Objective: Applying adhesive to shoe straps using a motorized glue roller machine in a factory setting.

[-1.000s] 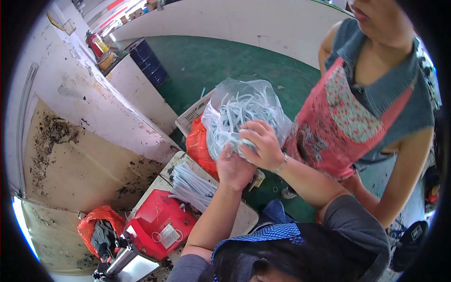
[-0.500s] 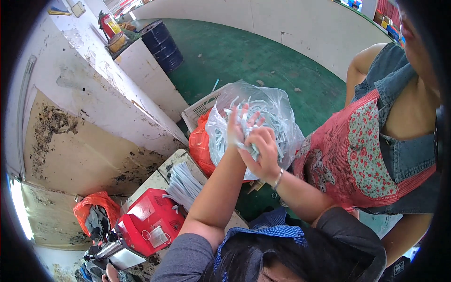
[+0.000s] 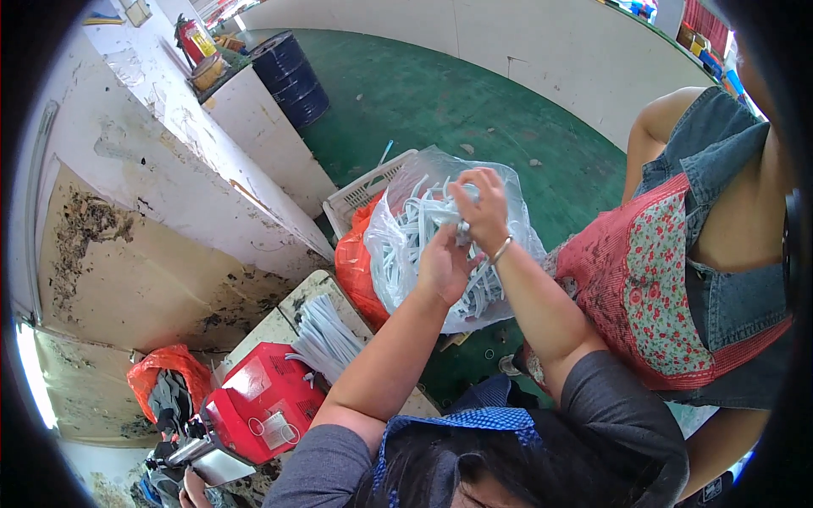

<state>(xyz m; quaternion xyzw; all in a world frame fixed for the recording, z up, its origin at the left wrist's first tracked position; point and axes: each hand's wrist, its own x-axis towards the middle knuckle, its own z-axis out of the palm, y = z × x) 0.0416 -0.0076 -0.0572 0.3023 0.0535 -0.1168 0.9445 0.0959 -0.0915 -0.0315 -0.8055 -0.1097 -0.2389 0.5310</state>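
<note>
A clear plastic bag (image 3: 391, 275) full of loose pale white-blue strips (image 3: 408, 222) stands in front of me. Over its opening, both my hands are close together. My right hand (image 3: 483, 210), with a bangle at the wrist, is higher and farther away, its fingers curled round a bunch of the strips. Just below and left of it, my left hand (image 3: 445, 269) is closed on the lower part of the same bunch, palm turned partly up. Some of its fingers are hidden behind the strips and the right hand.
An orange bag (image 3: 356, 269) and a white plastic crate (image 3: 345, 207) sit beside the clear bag. At lower left, a bench carries a bundle of straight strips (image 3: 326, 339) and a red machine (image 3: 269, 381); a co-worker's hand (image 3: 195, 489) is near it. Another person in a red apron (image 3: 618, 279) stands at right.
My left hand has drawn back toward me and its spread fingers have closed. My right hand has moved up and away, past the left, with strips in it.
</note>
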